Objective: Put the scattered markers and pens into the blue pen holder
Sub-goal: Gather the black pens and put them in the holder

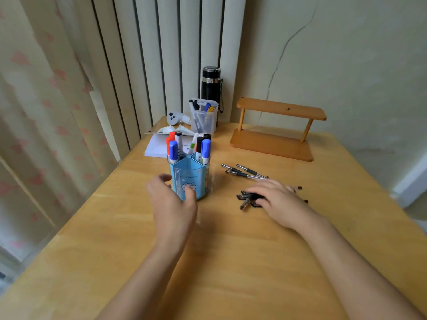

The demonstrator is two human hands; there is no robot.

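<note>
The blue pen holder (193, 175) stands upright mid-table, with several markers (173, 150) with blue, red and black caps sticking up from its rear compartments; its front compartment looks empty. My left hand (172, 200) curls around the holder's near left side, fingers apart, touching or nearly touching it. My right hand (276, 200) lies flat over a bunch of black pens (246, 197) on the table, fingers closing on them. Three more pens (245, 172) lie loose just beyond, right of the holder.
A wooden two-tier shelf (277, 132) stands at the back right. Behind the holder are a clear box of pens (204, 117), a black flask (211, 85), a white controller (174, 117) and papers (159, 144). Curtains hang at the left table edge.
</note>
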